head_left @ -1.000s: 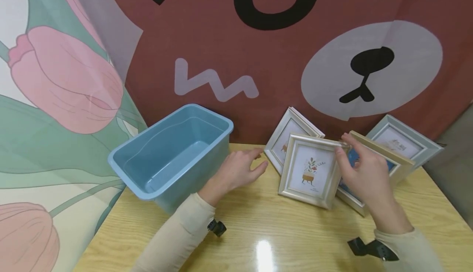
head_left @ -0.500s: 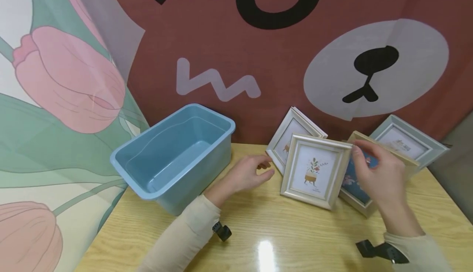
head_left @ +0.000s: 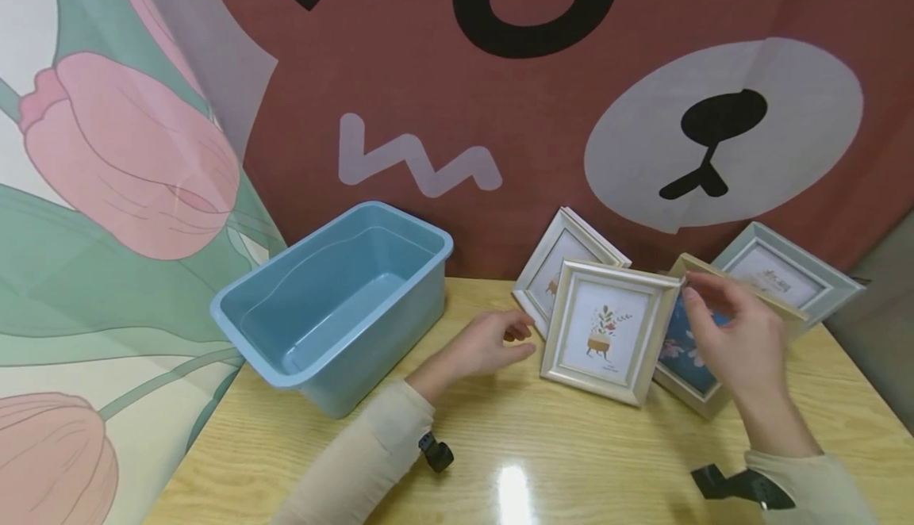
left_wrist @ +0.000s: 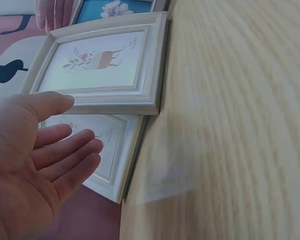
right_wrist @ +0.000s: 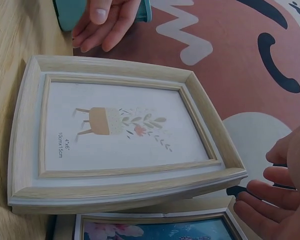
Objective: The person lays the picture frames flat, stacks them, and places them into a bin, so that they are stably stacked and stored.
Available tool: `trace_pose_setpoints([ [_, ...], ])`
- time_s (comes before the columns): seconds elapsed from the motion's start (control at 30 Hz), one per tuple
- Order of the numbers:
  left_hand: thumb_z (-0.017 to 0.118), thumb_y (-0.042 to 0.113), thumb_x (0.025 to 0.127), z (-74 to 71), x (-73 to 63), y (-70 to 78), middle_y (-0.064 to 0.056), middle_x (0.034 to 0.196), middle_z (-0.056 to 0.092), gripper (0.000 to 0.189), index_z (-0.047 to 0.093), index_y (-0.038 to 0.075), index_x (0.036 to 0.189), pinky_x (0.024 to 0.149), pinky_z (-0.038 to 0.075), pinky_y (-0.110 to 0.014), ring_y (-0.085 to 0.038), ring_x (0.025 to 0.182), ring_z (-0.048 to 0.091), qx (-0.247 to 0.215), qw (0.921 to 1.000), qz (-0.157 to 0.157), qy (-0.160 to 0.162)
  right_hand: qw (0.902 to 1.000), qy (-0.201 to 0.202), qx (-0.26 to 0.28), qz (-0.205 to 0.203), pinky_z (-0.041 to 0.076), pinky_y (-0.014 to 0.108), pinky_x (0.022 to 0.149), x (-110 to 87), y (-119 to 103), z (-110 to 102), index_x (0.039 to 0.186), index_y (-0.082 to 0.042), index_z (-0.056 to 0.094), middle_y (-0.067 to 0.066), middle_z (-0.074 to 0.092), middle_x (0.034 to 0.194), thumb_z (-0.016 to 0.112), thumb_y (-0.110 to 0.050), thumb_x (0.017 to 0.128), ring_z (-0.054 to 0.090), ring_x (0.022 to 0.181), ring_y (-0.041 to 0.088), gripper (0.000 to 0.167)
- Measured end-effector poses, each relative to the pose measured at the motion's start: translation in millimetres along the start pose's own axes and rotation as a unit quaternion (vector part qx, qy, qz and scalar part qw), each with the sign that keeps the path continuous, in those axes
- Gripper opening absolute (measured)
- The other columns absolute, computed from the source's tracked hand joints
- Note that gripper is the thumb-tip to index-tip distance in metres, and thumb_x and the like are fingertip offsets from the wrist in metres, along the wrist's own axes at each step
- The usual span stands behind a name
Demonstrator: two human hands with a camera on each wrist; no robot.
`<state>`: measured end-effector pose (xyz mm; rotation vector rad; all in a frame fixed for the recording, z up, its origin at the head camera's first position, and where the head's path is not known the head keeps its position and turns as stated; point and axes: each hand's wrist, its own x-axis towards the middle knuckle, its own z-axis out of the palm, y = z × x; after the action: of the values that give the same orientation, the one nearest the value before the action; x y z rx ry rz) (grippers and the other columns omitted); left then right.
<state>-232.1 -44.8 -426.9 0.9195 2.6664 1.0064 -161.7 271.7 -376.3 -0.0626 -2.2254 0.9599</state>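
Note:
A picture frame [head_left: 605, 335] with a light, silvery-beige border and a plant print leans in front of a similar white frame [head_left: 546, 271]. My left hand [head_left: 493, 344] hovers at its left side, fingers loosely bent and holding nothing; in the left wrist view, the palm [left_wrist: 25, 165] faces up beside both frames. At the upper right corner of the front frame is my right hand [head_left: 743, 335]. In the right wrist view its fingers [right_wrist: 270, 200] lie spread around that corner without a grip, and whether a fingertip touches cannot be told.
A blue plastic bin [head_left: 385, 342] stands on the left of the wooden table [head_left: 457, 461]. Behind the right hand lean a beige frame with a blue flower picture [head_left: 689, 350] and a grey-blue frame [head_left: 821, 287]. A printed cloth [head_left: 428, 73] hangs behind the table.
My left hand has moved right and slightly down, closer to the front frame. My right hand has shifted a little right, showing more of the blue flower picture. The frames keep their places.

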Motion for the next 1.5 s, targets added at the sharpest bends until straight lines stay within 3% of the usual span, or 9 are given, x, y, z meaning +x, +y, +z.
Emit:
trace_pose_setpoints([
  [0.1,0.076,0.021,0.101,4.4,3.3,-1.1,-0.010,0.120,0.079,0.040,0.070,0.003,0.136,0.102,0.059,-0.029,-0.023,0.115,0.075,-0.001,1.0000,-0.001,-0.004,0.9998,-0.009,0.009,0.015,0.041,-0.003,0.072,0.7,2.4,-0.2,0.126,-0.006,0.078,-0.026,0.064,0.108,0.072,-0.015,0.101,0.052,0.092,-0.031,0.027],
  [0.4,0.078,0.016,0.099,19.3,11.2,-4.6,-0.010,0.120,0.079,0.041,0.069,0.001,0.136,0.102,0.058,-0.026,-0.023,0.115,0.075,-0.023,0.9994,-0.016,-0.022,0.9980,-0.043,0.009,0.044,0.041,-0.004,0.073,3.2,9.8,-0.8,0.131,-0.008,0.076,-0.050,0.052,0.097,0.072,-0.019,0.103,0.052,0.088,-0.033,0.030],
  [0.53,0.079,0.017,0.099,27.0,13.5,-7.1,-0.009,0.119,0.079,0.040,0.069,0.003,0.135,0.100,0.057,-0.023,-0.019,0.113,0.075,-0.016,0.9993,-0.017,-0.030,0.9973,-0.052,0.014,0.050,0.043,-0.004,0.074,3.8,12.3,0.8,0.132,-0.006,0.075,-0.034,0.066,0.105,0.072,-0.016,0.103,0.052,0.088,-0.033,0.031],
  [0.67,0.081,0.015,0.098,32.3,15.2,-8.4,-0.009,0.116,0.080,0.040,0.070,0.002,0.134,0.094,0.057,-0.018,-0.017,0.107,0.075,-0.021,0.9988,-0.015,-0.043,0.9956,-0.070,0.016,0.061,0.045,-0.004,0.073,4.8,14.5,1.8,0.135,-0.004,0.073,-0.003,0.078,0.119,0.070,-0.019,0.105,0.052,0.088,-0.033,0.033],
  [0.87,0.081,0.010,0.096,39.9,17.5,-10.3,-0.010,0.109,0.081,0.040,0.069,0.000,0.134,0.088,0.057,-0.014,-0.011,0.096,0.074,-0.031,0.9975,-0.020,-0.060,0.9922,-0.100,0.012,0.073,0.043,-0.004,0.072,5.9,16.6,3.3,0.141,-0.001,0.068,0.029,0.072,0.133,0.065,-0.023,0.108,0.046,0.089,-0.034,0.040],
  [1.07,0.082,0.010,0.095,45.8,20.2,-11.4,-0.003,0.098,0.079,0.032,0.073,0.004,0.124,0.079,0.053,-0.012,0.001,0.083,0.063,-0.014,0.9977,-0.018,-0.063,0.9904,-0.112,0.009,0.080,0.041,-0.004,0.070,8.9,18.2,5.9,0.143,0.000,0.066,0.031,0.071,0.136,0.063,-0.026,0.110,0.043,0.088,-0.034,0.042],
  [1.37,0.083,0.009,0.093,48.3,22.0,-8.8,0.003,0.088,0.072,0.018,0.073,0.008,0.107,0.073,0.050,-0.011,0.003,0.076,0.058,0.003,0.9981,-0.016,-0.060,0.9916,-0.105,0.032,0.068,0.045,-0.003,0.070,9.9,24.3,11.5,0.141,0.006,0.065,0.034,0.072,0.128,0.062,-0.020,0.110,0.052,0.079,-0.032,0.041],
  [1.5,0.084,0.010,0.093,49.7,22.0,-9.5,0.005,0.087,0.070,0.018,0.072,0.009,0.105,0.073,0.051,-0.011,0.003,0.076,0.058,0.004,0.9979,-0.020,-0.062,0.9930,-0.094,0.038,0.060,0.048,-0.002,0.070,10.0,25.0,13.0,0.138,0.006,0.068,0.024,0.077,0.120,0.064,-0.017,0.108,0.056,0.078,-0.029,0.038],
])
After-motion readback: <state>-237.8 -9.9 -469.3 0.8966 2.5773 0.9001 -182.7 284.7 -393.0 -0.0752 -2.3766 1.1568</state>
